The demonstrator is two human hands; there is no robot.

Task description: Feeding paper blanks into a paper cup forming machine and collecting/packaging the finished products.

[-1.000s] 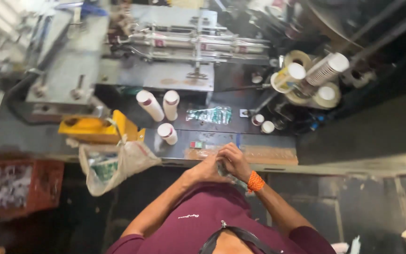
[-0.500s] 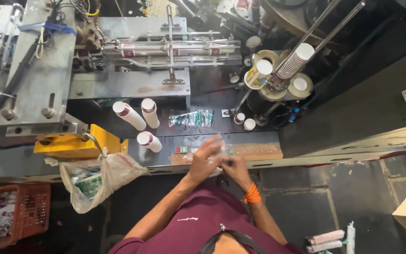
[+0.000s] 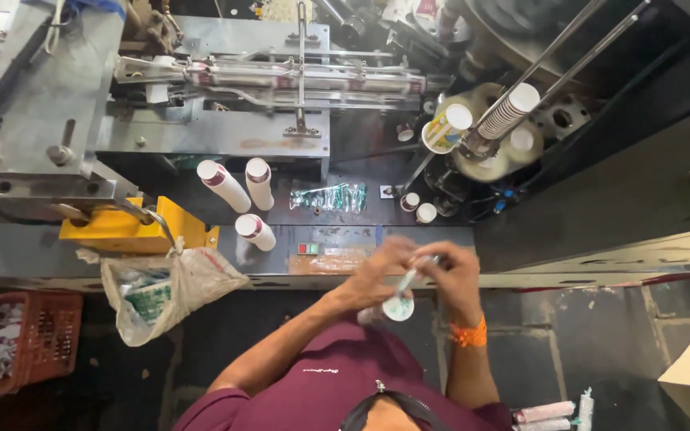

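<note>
The person stands at the front edge of a dark metal workbench (image 3: 409, 239), and both hands meet just in front of that edge. The left hand (image 3: 377, 271) and the right hand (image 3: 450, 275) are closed together on a stack of paper cups (image 3: 399, 302); the stack's round white end faces up towards the camera, just below the two hands. The left fingers are blurred, so exactly how they wrap the stack cannot be told, but the right fingers curl over its upper part. An orange band (image 3: 469, 334) sits on the right wrist.

On the workbench, beyond the hands, a small red and green switch (image 3: 307, 249) is set into the front strip. Further back to the left of the hands, three cup stacks (image 3: 245, 191) lie on their sides, two side by side and one nearer the front edge. A crumpled clear wrapper (image 3: 331, 196) lies near the middle of the workbench, with two small white cups (image 3: 418, 207) just to its right. At the back right of the workbench, a long cup stack (image 3: 506, 112) leans over a round machine plate. A yellow bracket (image 3: 133, 231) sits at the workbench's left end, and a cloth bag (image 3: 165, 287) hangs from it. A red crate (image 3: 9, 343) stands on the floor left of the bag.
</note>
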